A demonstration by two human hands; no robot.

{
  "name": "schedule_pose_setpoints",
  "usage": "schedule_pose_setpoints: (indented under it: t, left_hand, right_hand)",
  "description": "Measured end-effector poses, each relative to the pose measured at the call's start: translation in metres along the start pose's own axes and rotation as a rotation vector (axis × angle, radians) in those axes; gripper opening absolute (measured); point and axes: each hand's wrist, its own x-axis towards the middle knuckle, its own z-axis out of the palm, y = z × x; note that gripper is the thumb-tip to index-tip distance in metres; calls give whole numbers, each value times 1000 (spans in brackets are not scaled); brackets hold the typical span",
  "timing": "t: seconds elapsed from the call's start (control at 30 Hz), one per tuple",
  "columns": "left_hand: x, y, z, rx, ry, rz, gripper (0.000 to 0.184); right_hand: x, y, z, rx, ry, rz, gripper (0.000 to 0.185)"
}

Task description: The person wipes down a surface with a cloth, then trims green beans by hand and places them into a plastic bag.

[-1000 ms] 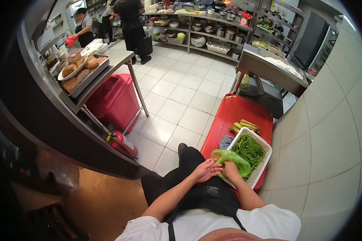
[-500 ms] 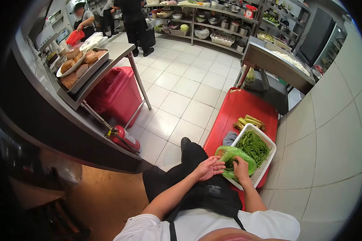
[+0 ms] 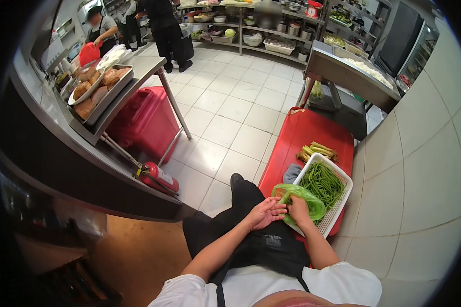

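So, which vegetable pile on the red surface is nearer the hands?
The green beans in the white basket, close by the right hand; the yellowish stalks lie farther off, beyond the basket's far end.

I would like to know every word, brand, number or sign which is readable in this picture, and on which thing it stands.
No text can be read.
Fire extinguisher: a pale label, too small and blurred.
Black apron: a pale mark, too blurred.
Red scale: any numbers are too small.
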Motion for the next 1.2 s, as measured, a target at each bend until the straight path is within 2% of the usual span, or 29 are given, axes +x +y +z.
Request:
schedule_pose_setpoints:
  t: [0.1,0.2,0.3,0.4,0.5,0.6,0.8,0.9,1.03,1.13,1.2]
  left_hand:
    - [-2,1,1,19,12,4,34]
    - [-1,1,3,24,23,-9,35]
    - [0,1,4,33,20,-14,34]
    - [0,-1,5,54,21,-13,34]
    - [1,-1,6,74,32,-18,35]
    - [0,-1,5,82,35,-10,35]
    - [0,-1,8,112,42,0,36]
    - [-1,-3,7,113,39,2,36]
    - [0,-2,6,106,25,9,36]
    - [-1,-2,5,95,28,5,36]
    - [0,-2,7,94,31,-1,36]
  right_hand:
    - [-3,4,-5,92,156,-56,22]
    - [-12,7,-23,147,247,-155,21]
    - [-22,6,-35,197,257,-115,23]
    - [-29,5,-42,284,327,-259,21]
    - [-32,7,-42,309,254,-198,23]
    - [-33,5,-39,433,294,-135,24]
    - [-34,7,-37,384,296,-113,27]
    - [-32,10,-21,489,279,-98,27]
    - [-36,12,-7,410,186,-83,28]
    - [-35,17,1,363,228,-120,29]
    - [-39,19,6,353,227,-70,27]
